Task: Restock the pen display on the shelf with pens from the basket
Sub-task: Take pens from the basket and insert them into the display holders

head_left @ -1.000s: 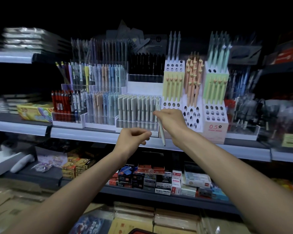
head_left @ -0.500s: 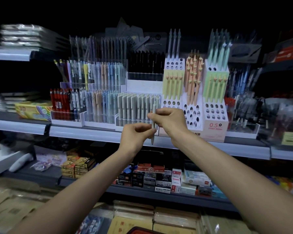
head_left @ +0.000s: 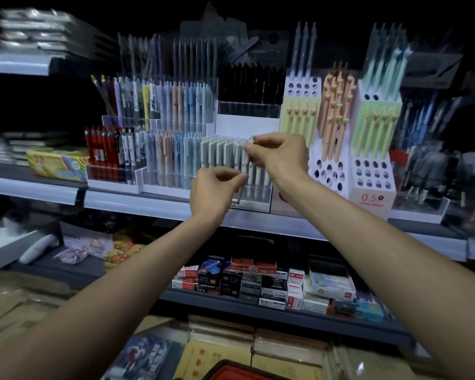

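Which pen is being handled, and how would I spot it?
On the middle shelf, find the clear tray of pale grey pens left of the white holed stands. The pen is at its right end, tilted across the upright row, pinched by the right hand at its top and the left hand lower down.

Two hands, left hand point(head_left: 217, 192) and right hand point(head_left: 280, 157), pinch one pale grey plastic pen point(head_left: 246, 164). Right of it: three white perforated cardboard stands point(head_left: 373, 174). Left: one yellow cardboard box point(head_left: 56, 161).

Matt grey pens point(head_left: 217, 157) in a clear glossy plastic display point(head_left: 255, 193); smooth metal shelf point(head_left: 137, 204).
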